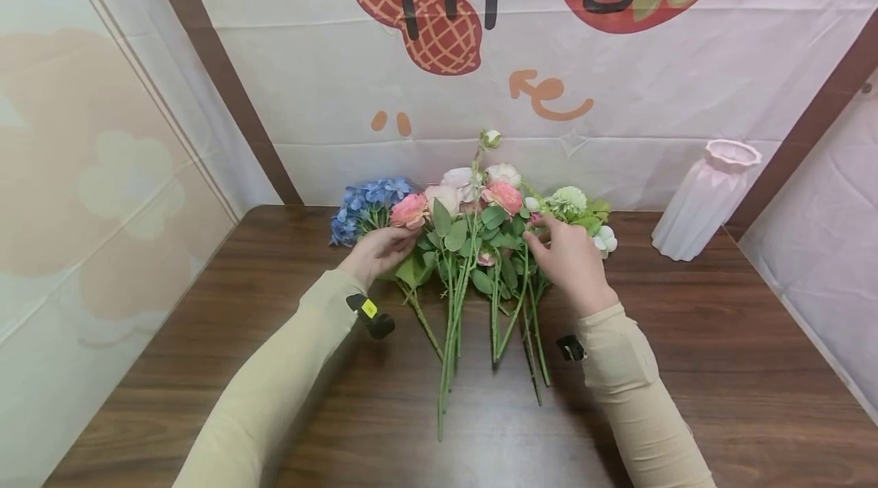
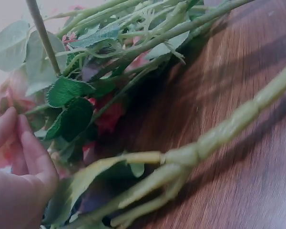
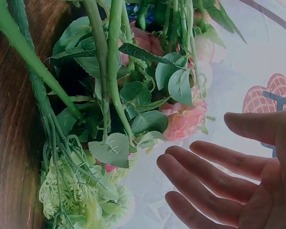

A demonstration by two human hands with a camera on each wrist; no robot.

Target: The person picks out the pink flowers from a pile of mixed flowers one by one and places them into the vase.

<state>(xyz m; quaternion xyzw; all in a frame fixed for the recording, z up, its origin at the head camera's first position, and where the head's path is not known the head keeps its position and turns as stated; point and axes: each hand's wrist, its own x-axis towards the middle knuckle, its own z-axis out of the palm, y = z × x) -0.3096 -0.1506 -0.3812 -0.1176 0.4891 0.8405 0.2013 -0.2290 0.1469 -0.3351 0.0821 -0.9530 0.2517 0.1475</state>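
A bunch of flowers with green stems [image 1: 453, 320] lies on the table, blooms toward the wall. My left hand [image 1: 380, 252] is at the bunch's left side, just under a pink flower [image 1: 409, 211]; in the left wrist view, the thumb and fingers [image 2: 35, 155] of this hand pinch at that flower's edge, beside green leaves [image 2: 69, 112]. My right hand [image 1: 572, 259] hovers at the right side, near a pale green pompom flower [image 1: 568, 200]. In the right wrist view its fingers [image 3: 205, 176] are spread and hold nothing, beside a pink bloom [image 3: 183, 119].
Blue flowers [image 1: 357, 206] lie at the bunch's left end. A white ribbed vase [image 1: 706, 198] stands at the table's back right. Behind the brown wooden table [image 1: 329, 427] hangs a printed cloth [image 1: 288, 76]. A tall white bud [image 1: 490, 139] sticks up above the bunch.
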